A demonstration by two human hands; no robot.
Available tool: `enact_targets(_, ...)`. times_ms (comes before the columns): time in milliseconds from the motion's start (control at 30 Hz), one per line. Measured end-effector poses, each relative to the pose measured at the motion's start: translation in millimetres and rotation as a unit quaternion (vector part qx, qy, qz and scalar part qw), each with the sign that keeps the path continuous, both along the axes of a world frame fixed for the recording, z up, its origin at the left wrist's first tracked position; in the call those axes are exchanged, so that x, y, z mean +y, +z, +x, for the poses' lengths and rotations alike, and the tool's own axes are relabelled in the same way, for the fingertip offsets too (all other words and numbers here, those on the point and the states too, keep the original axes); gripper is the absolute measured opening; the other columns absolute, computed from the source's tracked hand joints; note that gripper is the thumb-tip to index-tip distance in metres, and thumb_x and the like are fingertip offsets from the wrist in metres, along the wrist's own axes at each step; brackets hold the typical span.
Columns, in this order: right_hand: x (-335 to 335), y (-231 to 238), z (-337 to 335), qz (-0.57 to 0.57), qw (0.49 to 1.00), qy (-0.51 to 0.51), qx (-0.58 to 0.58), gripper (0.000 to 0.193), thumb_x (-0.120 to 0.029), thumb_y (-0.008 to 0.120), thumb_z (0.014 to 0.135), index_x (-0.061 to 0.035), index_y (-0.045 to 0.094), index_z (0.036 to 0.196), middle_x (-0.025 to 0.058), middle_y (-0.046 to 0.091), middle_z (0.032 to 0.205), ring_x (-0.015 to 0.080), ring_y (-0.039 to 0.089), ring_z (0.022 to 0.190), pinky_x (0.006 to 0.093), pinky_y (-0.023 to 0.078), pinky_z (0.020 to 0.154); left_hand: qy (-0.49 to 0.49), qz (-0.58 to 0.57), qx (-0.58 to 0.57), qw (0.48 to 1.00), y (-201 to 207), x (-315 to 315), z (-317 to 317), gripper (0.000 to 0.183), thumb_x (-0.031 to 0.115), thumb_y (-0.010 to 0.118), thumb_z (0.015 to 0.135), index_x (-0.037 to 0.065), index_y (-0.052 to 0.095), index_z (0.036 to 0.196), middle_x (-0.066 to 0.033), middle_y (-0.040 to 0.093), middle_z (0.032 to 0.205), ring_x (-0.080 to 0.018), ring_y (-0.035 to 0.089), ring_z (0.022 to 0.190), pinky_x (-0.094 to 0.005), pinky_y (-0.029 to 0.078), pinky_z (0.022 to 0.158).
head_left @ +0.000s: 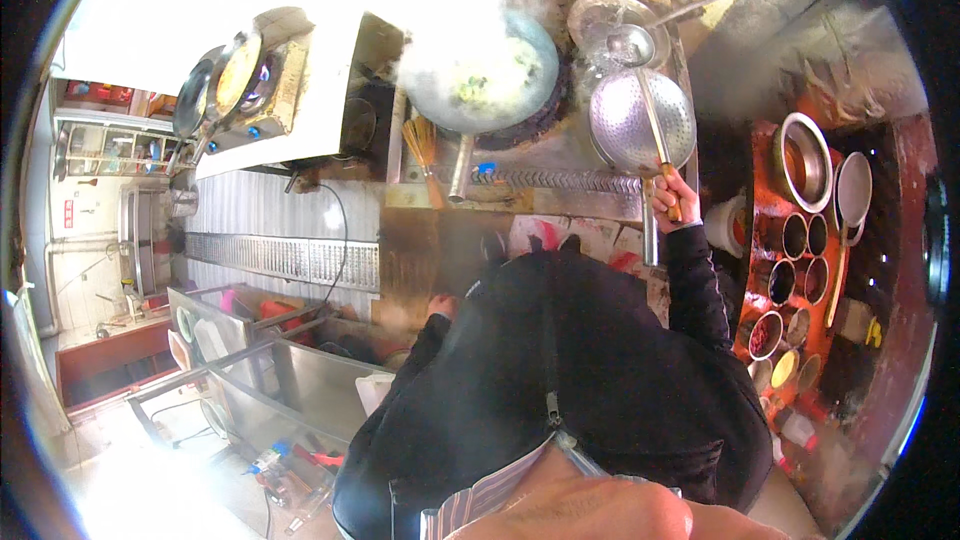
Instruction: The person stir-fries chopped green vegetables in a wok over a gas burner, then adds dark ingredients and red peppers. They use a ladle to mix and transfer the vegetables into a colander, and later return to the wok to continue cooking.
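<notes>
Right hand [668,198] closed in a curl round the wooden handle of a ladle [630,44], forearm coming up from the lower right in a black sleeve. Left hand [443,307] lies lower and to the left, close to the front of the body; only part of it shows, so how far it is open, or whether it has hold of anything, I cannot tell.

Largest of all, the metal stove top [515,152] spreads ahead of the right hand and off to its left. To that hand's right stands a red stand [768,202], crowded with round pots, and a wide metal bowl sits at the far end of them. Ahead of the right hand and well to its left, the wok [545,58] sits over a burner, its own handle pointing back toward the person; thick white steam hides its far side.

Just beyond the right hand rests a perforated strainer [610,125], round and shiny. Past it is a shallow metal basin [588,22]. The ladle passes above the strainer, its cup over the basin's near side — touching or apart, I cannot tell.

Left of the right hand, past the wok's handle, a bristle brush [421,145] leans on the stove. Smallest are the yellow-green pieces of food [490,82] in the wok — blurred by steam.
</notes>
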State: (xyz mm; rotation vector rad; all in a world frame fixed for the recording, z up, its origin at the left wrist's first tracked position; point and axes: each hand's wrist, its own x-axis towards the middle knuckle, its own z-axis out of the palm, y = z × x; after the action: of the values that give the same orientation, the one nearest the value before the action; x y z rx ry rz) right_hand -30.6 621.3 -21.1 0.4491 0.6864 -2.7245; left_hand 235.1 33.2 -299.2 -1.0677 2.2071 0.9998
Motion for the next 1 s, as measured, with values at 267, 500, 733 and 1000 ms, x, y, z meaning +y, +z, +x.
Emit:
enact_targets(267, 52, 37, 59, 0.267, 0.961, -0.069, -0.007, 0.039, -0.001, 0.055, 0.087, -0.0015, 0.050, 0.126, 0.0065, 0.055, 0.079, 0.0113, 0.047, 0.048, 0.0245, 0.038, 0.043, -0.012, 0.045, 0.042, 0.998, 70, 45, -66, 0.029, 0.018, 0.061, 0.084, 0.001, 0.068, 0.107, -0.0134, 0.072, 0.089, -0.0232, 0.069, 0.078, -0.0359, 0.055, 0.070)
enact_targets(500, 66, 32, 26, 0.409, 0.908, -0.077, 0.052, 0.060, 0.004, 0.056, 0.083, 0.0018, 0.045, 0.142, 0.0044, 0.057, 0.076, 0.0121, 0.051, 0.051, 0.0251, 0.041, 0.046, 0.012, 0.043, 0.115, 0.992, 3, 30, -63, 0.027, 0.019, 0.064, 0.087, 0.003, 0.066, 0.109, -0.0110, 0.071, 0.080, -0.0205, 0.069, 0.071, -0.0350, 0.055, 0.063)
enact_targets(733, 10, -9, -104, 0.465, 0.885, -0.029, -0.010, 0.056, 0.001, 0.067, 0.080, 0.0070, 0.052, 0.133, 0.0056, 0.060, 0.067, 0.0142, 0.057, 0.052, 0.0292, 0.045, 0.047, -0.057, -0.095, 0.122, 0.986, 66, 32, -43, 0.040, 0.040, 0.061, 0.086, 0.002, 0.072, 0.094, -0.0204, 0.072, 0.089, -0.0363, 0.069, 0.089, -0.0425, 0.052, 0.079)
enact_targets(1000, -41, 39, -233, 0.033, 0.985, 0.119, -0.123, 0.010, -0.013, 0.059, 0.090, -0.0076, 0.052, 0.086, -0.0028, 0.051, 0.065, 0.0108, 0.051, 0.054, 0.0241, 0.041, 0.049, 0.063, -0.113, 0.094, 0.987, 72, -1, -5, 0.048, 0.045, 0.058, 0.088, -0.001, 0.072, 0.084, -0.0227, 0.070, 0.081, -0.0376, 0.068, 0.083, -0.0467, 0.051, 0.078)
